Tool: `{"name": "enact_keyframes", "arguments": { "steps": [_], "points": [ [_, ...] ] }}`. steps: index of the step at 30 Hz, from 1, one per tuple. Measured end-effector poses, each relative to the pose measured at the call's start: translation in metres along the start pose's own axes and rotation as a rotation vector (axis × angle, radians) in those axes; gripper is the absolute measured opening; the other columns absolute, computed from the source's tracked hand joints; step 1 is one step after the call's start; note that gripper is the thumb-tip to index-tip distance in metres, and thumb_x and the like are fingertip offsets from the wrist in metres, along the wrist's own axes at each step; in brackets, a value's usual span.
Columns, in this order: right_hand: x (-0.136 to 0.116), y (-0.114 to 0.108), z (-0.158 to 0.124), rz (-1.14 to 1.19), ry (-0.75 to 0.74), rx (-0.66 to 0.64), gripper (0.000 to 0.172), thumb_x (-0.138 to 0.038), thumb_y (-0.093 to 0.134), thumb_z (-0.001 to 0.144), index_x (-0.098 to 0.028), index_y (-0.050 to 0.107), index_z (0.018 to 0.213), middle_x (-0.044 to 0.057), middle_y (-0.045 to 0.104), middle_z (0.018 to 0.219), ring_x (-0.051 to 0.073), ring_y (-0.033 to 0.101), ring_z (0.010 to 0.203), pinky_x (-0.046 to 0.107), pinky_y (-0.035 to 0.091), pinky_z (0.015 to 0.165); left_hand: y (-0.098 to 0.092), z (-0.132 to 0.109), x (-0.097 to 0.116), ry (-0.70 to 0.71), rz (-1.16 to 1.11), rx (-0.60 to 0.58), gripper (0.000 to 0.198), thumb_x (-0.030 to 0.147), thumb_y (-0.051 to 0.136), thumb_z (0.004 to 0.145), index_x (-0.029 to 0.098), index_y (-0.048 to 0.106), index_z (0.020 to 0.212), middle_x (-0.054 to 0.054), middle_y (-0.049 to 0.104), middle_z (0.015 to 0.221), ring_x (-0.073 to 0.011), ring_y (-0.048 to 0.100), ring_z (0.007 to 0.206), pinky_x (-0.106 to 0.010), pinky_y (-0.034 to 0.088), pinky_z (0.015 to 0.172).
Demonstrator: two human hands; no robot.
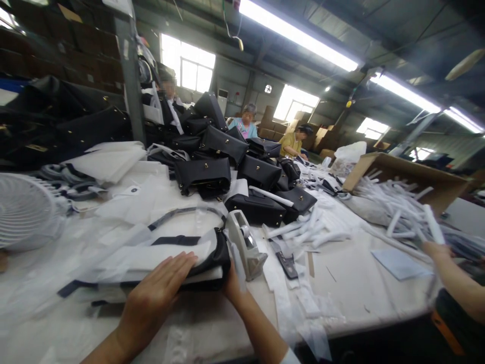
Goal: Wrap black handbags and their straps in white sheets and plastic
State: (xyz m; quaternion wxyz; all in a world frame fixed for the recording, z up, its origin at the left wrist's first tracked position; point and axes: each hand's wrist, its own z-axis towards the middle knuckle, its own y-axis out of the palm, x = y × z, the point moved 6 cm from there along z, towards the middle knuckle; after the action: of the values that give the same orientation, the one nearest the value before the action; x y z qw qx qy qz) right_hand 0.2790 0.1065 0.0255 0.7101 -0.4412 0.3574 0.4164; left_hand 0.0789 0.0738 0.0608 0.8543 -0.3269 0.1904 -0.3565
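A black bag [212, 255] partly wrapped in white foam sheet [151, 258] lies on the white table in front of me. My left hand [159, 293] rests flat on top of it, fingers stretched out and together. My right hand [232, 287] is at the bag's right end, pressed against its side; its fingers are hidden behind the bag. A grey strap [185, 212] arcs above the bag. A grey tape dispenser [246, 245] stands just to the right of my right hand.
A pile of black bags [227, 162] fills the table's middle. White paper rolls [397, 212] spill from a cardboard box [409, 174] at right. A co-worker's arm [454, 278] reaches in from the right. A white fan [22, 212] is at left. Other people work at the far end.
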Motion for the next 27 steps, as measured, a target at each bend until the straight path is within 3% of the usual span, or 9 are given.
{"name": "enact_keyframes", "arguments": {
  "steps": [3,7,9,12,14,16,20,24,27],
  "points": [
    [-0.002,-0.030,-0.021,-0.019,0.066,-0.024,0.021,-0.036,0.063,0.091,-0.018,0.072,0.091,0.005,0.074,0.083,0.024,0.072,0.078,0.033,0.059,0.070,0.006,-0.012,0.012,0.055,0.007,-0.009,0.047,0.006,0.036,0.098,0.013,0.052,0.142,-0.008,0.064,0.139,-0.0188,0.060,0.128,-0.037,0.029,0.122],
    [-0.003,-0.069,-0.066,-0.106,0.254,0.124,0.016,-0.024,0.053,0.090,-0.019,0.065,0.100,0.001,0.070,0.073,0.018,0.070,0.062,0.025,0.055,0.056,0.009,-0.020,0.020,0.081,0.012,-0.044,0.046,0.005,0.033,0.100,0.013,0.053,0.141,-0.009,0.062,0.141,-0.0195,0.059,0.129,-0.038,0.032,0.120],
    [-0.006,-0.071,-0.097,-0.174,0.309,0.175,0.014,-0.022,0.052,0.091,-0.021,0.062,0.101,0.000,0.068,0.072,0.016,0.068,0.059,0.023,0.054,0.054,0.007,-0.019,0.020,0.075,0.010,-0.051,0.045,0.005,0.033,0.100,0.013,0.053,0.141,-0.009,0.063,0.141,-0.0203,0.059,0.128,-0.039,0.036,0.117],
    [-0.029,-0.043,-0.133,-0.261,0.062,0.069,0.012,-0.030,0.053,0.096,-0.023,0.064,0.097,0.002,0.070,0.077,0.017,0.070,0.067,0.024,0.057,0.062,0.004,-0.012,0.017,0.078,0.014,-0.055,0.044,0.006,0.032,0.101,0.011,0.053,0.140,-0.009,0.064,0.138,-0.0210,0.062,0.125,-0.040,0.042,0.111],
    [-0.053,-0.010,-0.149,-0.338,-0.268,-0.098,0.022,-0.038,0.056,0.097,-0.023,0.064,0.111,0.007,0.075,0.096,0.023,0.072,0.090,0.032,0.059,0.084,0.003,-0.007,0.016,0.075,0.023,-0.052,0.043,0.008,0.032,0.101,0.010,0.055,0.137,-0.010,0.066,0.136,-0.0221,0.064,0.122,-0.041,0.045,0.107],
    [-0.066,0.021,-0.156,-0.432,-0.483,-0.288,0.044,-0.045,0.059,0.095,-0.023,0.056,0.133,0.010,0.070,0.125,0.029,0.063,0.120,0.045,0.047,0.109,0.002,-0.003,0.014,0.071,0.028,-0.053,0.041,0.012,0.033,0.102,0.010,0.055,0.137,-0.011,0.067,0.135,-0.0236,0.066,0.120,-0.041,0.048,0.105],
    [-0.054,0.047,-0.141,-0.570,-0.362,-0.502,0.070,-0.055,0.062,0.091,-0.021,0.042,0.149,0.011,0.045,0.155,0.033,0.037,0.145,0.055,0.029,0.120,-0.003,-0.001,0.012,0.057,0.037,-0.067,0.042,0.016,0.032,0.103,0.009,0.054,0.138,-0.012,0.066,0.136,-0.0258,0.065,0.120,-0.043,0.049,0.103],
    [-0.037,0.043,-0.135,-0.638,-0.166,-0.448,0.078,-0.054,0.065,0.088,-0.016,0.039,0.151,0.017,0.043,0.155,0.037,0.036,0.145,0.059,0.029,0.119,-0.011,-0.008,0.014,0.040,0.077,-0.061,0.045,0.015,0.028,0.103,0.010,0.054,0.139,-0.012,0.065,0.138,-0.0256,0.066,0.120,-0.043,0.049,0.102],
    [-0.041,0.040,-0.141,-0.637,-0.150,-0.453,0.075,-0.055,0.067,0.086,-0.021,0.043,0.149,0.015,0.050,0.150,0.038,0.042,0.141,0.062,0.029,0.118,-0.009,-0.019,0.024,0.077,0.093,-0.056,0.046,0.013,0.026,0.103,0.012,0.056,0.138,-0.011,0.065,0.137,-0.0246,0.066,0.119,-0.042,0.050,0.101]
  ]
}}
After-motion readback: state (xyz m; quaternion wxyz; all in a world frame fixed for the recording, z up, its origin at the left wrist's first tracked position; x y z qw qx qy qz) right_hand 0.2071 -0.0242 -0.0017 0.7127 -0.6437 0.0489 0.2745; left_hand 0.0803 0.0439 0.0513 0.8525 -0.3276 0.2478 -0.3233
